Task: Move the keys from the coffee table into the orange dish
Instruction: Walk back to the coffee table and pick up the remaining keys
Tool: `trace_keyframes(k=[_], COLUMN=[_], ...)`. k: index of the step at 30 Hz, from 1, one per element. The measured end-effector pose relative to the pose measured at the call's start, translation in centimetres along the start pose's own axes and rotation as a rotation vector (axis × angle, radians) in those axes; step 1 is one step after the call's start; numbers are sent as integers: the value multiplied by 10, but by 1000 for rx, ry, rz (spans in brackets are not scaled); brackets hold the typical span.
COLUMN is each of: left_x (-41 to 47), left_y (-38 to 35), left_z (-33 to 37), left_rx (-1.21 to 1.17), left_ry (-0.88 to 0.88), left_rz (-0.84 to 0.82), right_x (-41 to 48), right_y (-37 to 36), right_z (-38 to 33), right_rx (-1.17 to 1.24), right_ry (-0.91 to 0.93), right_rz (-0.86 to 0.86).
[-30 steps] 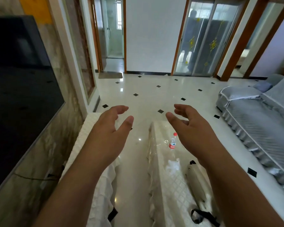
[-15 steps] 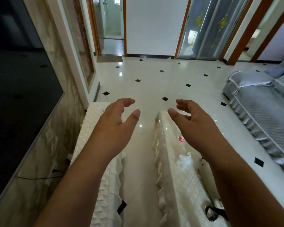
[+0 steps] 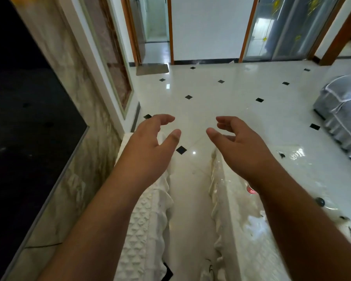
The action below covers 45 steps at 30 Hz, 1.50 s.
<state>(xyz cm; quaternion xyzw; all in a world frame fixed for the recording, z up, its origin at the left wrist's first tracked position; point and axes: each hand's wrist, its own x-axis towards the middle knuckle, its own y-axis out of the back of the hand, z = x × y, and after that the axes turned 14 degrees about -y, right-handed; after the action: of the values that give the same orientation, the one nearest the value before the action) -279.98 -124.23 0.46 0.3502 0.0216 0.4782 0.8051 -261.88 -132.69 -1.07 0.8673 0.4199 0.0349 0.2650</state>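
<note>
Keys do not show anywhere, and no orange dish shows either, so I cannot say which way they lie from either hand or how their long side points. Both hands are held out in front, up in the air, touching nothing. The left hand point(image 3: 150, 147) has a loose, released grip, with the fingers curled a little and nothing in it. The right hand point(image 3: 239, 147) is the same, loose and bare. The right hand hangs over the far end of the white covered surface point(image 3: 237, 230) on the right, so I think it is the nearer hand if the keys are there. A red bottle cap point(image 3: 251, 191) peeks out just beside the right arm, and a small dark round thing point(image 3: 320, 202) sits on the shiny cover. Another white covered bench point(image 3: 142, 230) runs along the left wall, below a dark screen point(image 3: 28, 118). Between them is shiny white floor point(image 3: 221, 102) with little black squares. A grey sofa point(image 3: 344, 110) stands at the right.
</note>
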Motion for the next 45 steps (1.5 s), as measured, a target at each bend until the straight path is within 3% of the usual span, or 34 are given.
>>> trace_keyframes(k=[12, 36, 45], left_x=[140, 390, 450], left_y=[-48, -37, -44], left_z=[-24, -154, -191], left_rx=[-18, -57, -23], left_ry=[35, -92, -53], left_rz=[37, -139, -109], right_x=[160, 375, 460], right_y=[14, -59, -85], right_z=[-28, -105, -115], right_rx=[-107, -135, -104], right_ry=[33, -78, -56], right_rz=[-64, 126, 31])
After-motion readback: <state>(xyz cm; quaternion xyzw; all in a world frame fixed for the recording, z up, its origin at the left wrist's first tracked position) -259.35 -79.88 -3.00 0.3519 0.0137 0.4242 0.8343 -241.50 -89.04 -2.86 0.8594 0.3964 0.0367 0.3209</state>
